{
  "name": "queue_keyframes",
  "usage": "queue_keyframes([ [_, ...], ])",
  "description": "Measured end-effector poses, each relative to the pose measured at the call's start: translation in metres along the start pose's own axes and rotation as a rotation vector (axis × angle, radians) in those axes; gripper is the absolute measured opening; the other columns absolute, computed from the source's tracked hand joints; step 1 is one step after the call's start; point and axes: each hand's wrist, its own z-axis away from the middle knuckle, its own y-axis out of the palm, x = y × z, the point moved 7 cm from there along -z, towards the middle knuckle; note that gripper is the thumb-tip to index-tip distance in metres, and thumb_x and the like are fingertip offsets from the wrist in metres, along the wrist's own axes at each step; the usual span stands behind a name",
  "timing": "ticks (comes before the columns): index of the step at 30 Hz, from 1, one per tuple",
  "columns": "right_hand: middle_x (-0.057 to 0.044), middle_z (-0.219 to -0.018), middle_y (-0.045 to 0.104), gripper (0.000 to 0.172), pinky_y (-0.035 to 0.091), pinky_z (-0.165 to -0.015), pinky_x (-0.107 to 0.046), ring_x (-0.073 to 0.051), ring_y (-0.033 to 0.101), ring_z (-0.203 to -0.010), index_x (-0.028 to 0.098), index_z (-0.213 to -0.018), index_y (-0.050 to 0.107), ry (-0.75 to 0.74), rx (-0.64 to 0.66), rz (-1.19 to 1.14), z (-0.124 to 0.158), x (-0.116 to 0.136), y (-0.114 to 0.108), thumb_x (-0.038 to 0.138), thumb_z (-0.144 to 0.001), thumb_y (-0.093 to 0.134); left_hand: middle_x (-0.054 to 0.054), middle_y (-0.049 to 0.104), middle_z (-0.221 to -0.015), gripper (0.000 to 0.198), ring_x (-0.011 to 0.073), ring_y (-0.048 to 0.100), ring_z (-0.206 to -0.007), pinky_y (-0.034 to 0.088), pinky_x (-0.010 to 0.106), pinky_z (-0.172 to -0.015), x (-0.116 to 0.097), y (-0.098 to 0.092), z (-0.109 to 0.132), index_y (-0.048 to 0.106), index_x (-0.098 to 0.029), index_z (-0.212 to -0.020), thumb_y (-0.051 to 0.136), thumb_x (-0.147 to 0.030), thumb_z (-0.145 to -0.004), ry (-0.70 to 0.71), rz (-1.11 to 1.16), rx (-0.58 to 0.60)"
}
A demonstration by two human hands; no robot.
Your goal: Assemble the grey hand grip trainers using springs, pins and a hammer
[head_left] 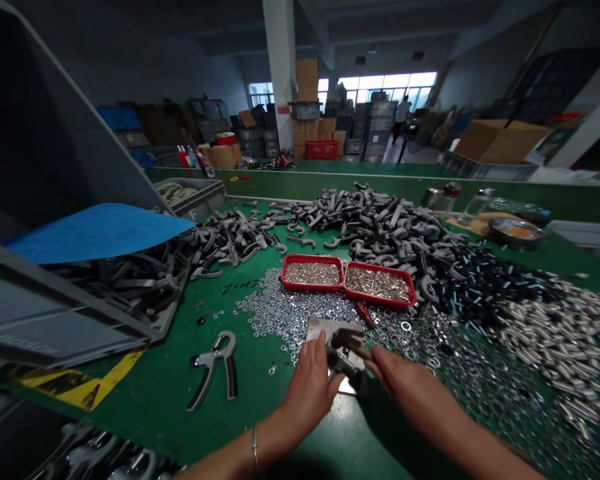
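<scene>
My right hand (400,377) is closed round the wooden handle of a small hammer (347,339). Its dark head is over a flat metal plate (320,327) on the green table. With my left hand (313,377) I hold a grey hand-grip part (341,365) against the plate, partly hidden by the hammer and my fingers. To the left lies an assembled hand grip (219,368) with black and grey handles. Just beyond the plate are two red trays, the left tray (311,289) and the right tray (405,303), filled with small metal pins.
Small nuts (275,310) are strewn around the plate. Grey handle parts (375,220) are heaped behind the trays. Black parts (485,280) and silver cylinders (570,327) pile up at right, above scattered rings (480,373). A tilted grey crate (105,320) borders the left side.
</scene>
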Motion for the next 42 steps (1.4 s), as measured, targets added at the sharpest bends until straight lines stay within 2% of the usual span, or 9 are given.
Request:
queue_keyframes([
  [8,-0.004,-0.077,0.073,0.044,0.051,-0.064,-0.032,-0.023,0.069,-0.071,0.024,-0.094,0.064,0.152,0.064,-0.236,0.004,-0.067,0.005,0.049,-0.099,0.028,0.018,0.059,-0.123,0.072,0.0338,0.054,-0.117,0.042,0.051,-0.104,0.009,-0.007,-0.022,0.038,-0.013,-0.142,0.067,-0.027,-0.077,-0.084,0.252,0.112],
  [12,-0.009,-0.079,0.072,0.041,0.050,-0.067,-0.034,-0.025,0.067,-0.072,0.022,-0.081,0.065,0.216,-0.026,0.078,0.002,-0.097,-0.021,0.046,-0.097,0.036,0.013,0.065,-0.112,0.057,0.0260,0.064,-0.104,0.050,0.042,-0.093,0.034,-0.021,-0.039,0.044,-0.015,-0.136,0.060,-0.035,-0.085,-0.251,0.521,0.155],
  [15,-0.011,-0.091,0.069,0.032,0.049,-0.079,-0.032,-0.024,0.066,-0.087,0.019,-0.085,0.062,0.129,-0.153,0.319,-0.026,-0.079,-0.033,0.037,-0.099,0.039,0.012,0.061,-0.123,0.038,0.0260,0.055,-0.119,0.042,0.044,-0.105,0.039,-0.040,-0.047,0.058,-0.019,-0.121,0.061,-0.025,-0.083,-0.110,0.373,0.051],
  [18,-0.015,-0.100,0.067,0.024,0.047,-0.085,-0.034,-0.027,0.064,-0.099,0.016,-0.088,0.062,0.129,-0.191,0.354,-0.068,-0.057,-0.019,0.032,-0.097,0.046,0.009,0.063,-0.114,0.024,0.0250,0.057,-0.114,0.042,0.043,-0.104,0.039,-0.037,-0.039,0.063,-0.019,-0.109,0.058,-0.024,-0.087,-0.029,0.286,0.136],
  [23,-0.018,-0.096,0.069,0.010,0.050,-0.073,-0.035,-0.030,0.069,-0.089,0.014,-0.093,0.059,0.157,-0.184,0.330,-0.104,-0.044,0.006,0.023,-0.091,0.056,0.012,0.057,-0.129,0.050,0.0291,0.048,-0.124,0.037,0.051,-0.108,0.035,-0.026,-0.020,0.055,-0.020,-0.126,0.070,-0.024,-0.079,-0.002,0.202,0.122],
  [27,-0.017,-0.100,0.069,0.012,0.051,-0.075,-0.037,-0.028,0.070,-0.089,0.015,-0.100,0.053,0.122,-0.213,0.227,-0.095,-0.044,-0.008,0.026,-0.094,0.051,0.011,0.056,-0.129,0.050,0.0287,0.047,-0.124,0.037,0.051,-0.108,0.035,-0.020,-0.019,0.053,-0.021,-0.128,0.069,-0.021,-0.081,-0.005,0.226,0.118],
  [30,-0.011,-0.094,0.072,0.019,0.055,-0.074,-0.035,-0.024,0.071,-0.082,0.020,-0.100,0.049,0.090,-0.243,-0.121,-0.082,-0.029,-0.011,0.038,-0.098,0.046,0.011,0.055,-0.131,0.049,0.0286,0.046,-0.125,0.038,0.049,-0.108,0.038,-0.020,-0.022,0.053,-0.021,-0.127,0.069,-0.021,-0.081,-0.014,0.255,0.103],
  [34,-0.005,-0.084,0.074,0.031,0.059,-0.065,-0.037,-0.023,0.073,-0.067,0.025,-0.098,0.048,0.111,-0.283,-0.934,-0.074,-0.006,0.023,0.055,-0.094,0.050,0.010,0.056,-0.129,0.047,0.0291,0.046,-0.125,0.038,0.051,-0.108,0.043,-0.017,-0.023,0.052,-0.022,-0.126,0.070,-0.023,-0.082,-0.025,0.261,0.114],
  [42,-0.005,-0.084,0.075,0.033,0.059,-0.060,-0.037,-0.023,0.073,-0.065,0.026,-0.096,0.043,0.135,-0.274,-0.940,-0.082,0.001,0.060,0.057,-0.093,0.052,0.011,0.057,-0.125,0.048,0.0289,0.048,-0.120,0.038,0.049,-0.108,0.046,-0.012,-0.022,0.052,-0.018,-0.123,0.073,-0.023,-0.080,0.028,0.249,0.090],
])
